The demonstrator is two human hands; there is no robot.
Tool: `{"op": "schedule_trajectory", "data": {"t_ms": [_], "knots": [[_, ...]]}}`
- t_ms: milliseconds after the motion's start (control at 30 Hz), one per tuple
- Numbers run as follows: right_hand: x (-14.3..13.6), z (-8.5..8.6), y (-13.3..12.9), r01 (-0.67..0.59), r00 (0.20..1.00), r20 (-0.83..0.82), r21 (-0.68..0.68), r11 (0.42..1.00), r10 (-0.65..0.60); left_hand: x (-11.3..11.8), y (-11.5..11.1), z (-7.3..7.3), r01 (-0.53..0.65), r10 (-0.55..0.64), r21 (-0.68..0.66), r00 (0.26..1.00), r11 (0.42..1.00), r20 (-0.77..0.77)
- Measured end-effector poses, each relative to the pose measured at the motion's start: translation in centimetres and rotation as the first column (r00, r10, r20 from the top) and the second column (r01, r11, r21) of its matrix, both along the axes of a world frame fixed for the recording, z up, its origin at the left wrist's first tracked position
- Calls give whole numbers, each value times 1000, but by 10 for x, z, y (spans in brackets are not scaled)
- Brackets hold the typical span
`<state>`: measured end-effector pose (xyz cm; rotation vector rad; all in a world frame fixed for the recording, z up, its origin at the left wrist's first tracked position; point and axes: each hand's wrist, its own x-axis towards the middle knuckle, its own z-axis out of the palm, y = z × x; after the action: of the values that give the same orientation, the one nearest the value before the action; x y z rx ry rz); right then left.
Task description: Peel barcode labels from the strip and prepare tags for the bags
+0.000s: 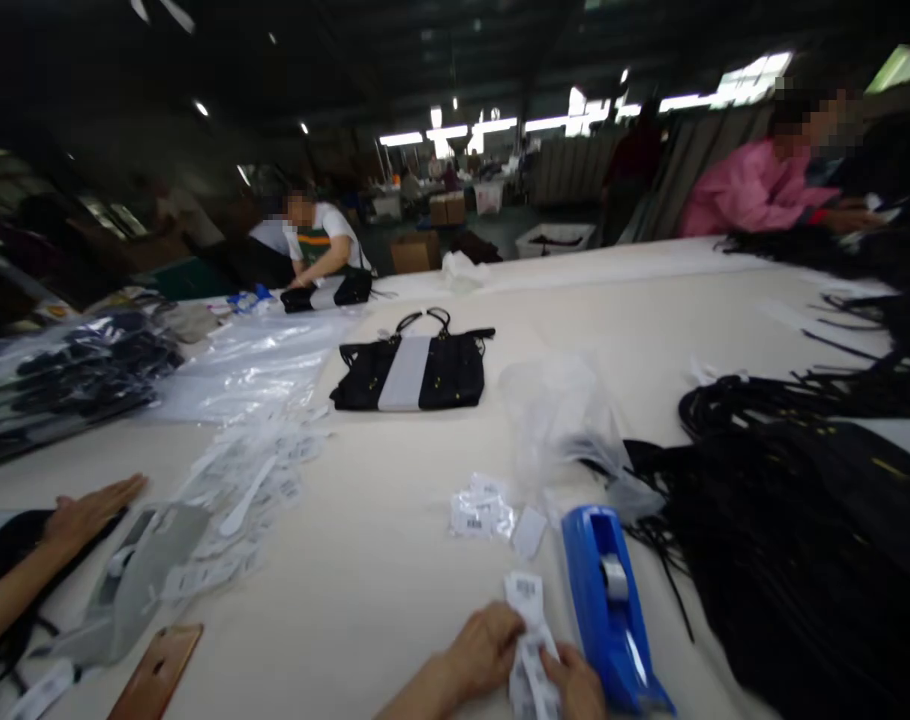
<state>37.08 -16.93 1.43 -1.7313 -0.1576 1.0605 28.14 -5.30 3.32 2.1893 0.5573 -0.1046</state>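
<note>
At the bottom, right of centre, my left hand [486, 645] pinches the left edge of a bunch of white printed labels [528, 625]. My right hand [577, 685] has its fingers closed on the right side of the same labels, partly cut off by the lower edge. Just right of the hands stands a blue tape dispenser [605, 590] with a roll in it. Small clear packets with printed labels [479, 508] lie above my hands. A black bag with a grey band [406, 372] lies farther back, handles up.
Black bags [807, 540] are heaped at the right, beside clear plastic [567, 410]. Left are a co-worker's hand [87, 512], a grey dispenser [144, 570], a phone [157, 675], scattered labels [264, 470] and plastic bags [252, 360]. Two people [327, 240] work across the table, one in pink [755, 190].
</note>
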Motion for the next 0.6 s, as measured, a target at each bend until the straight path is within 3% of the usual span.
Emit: {"op": "schedule_trajectory", "data": {"t_ms": [100,233,367,600], "knots": [[-8,-11,-9,15,994,105,-83,996,-7,-6,-17,-13,-55,55,-70,998,996,-1],[-4,-19,-1,-31,984,166,-206,978,66,-10,-25,-23,-159,160,-121,987,980,-6],[2,-18,2,-98,966,209,-252,963,153,-10,-27,-23,-212,216,-119,976,970,22],[-4,-10,-20,-122,947,253,-292,948,200,-9,-29,-18,-255,261,-95,963,962,68]]}}
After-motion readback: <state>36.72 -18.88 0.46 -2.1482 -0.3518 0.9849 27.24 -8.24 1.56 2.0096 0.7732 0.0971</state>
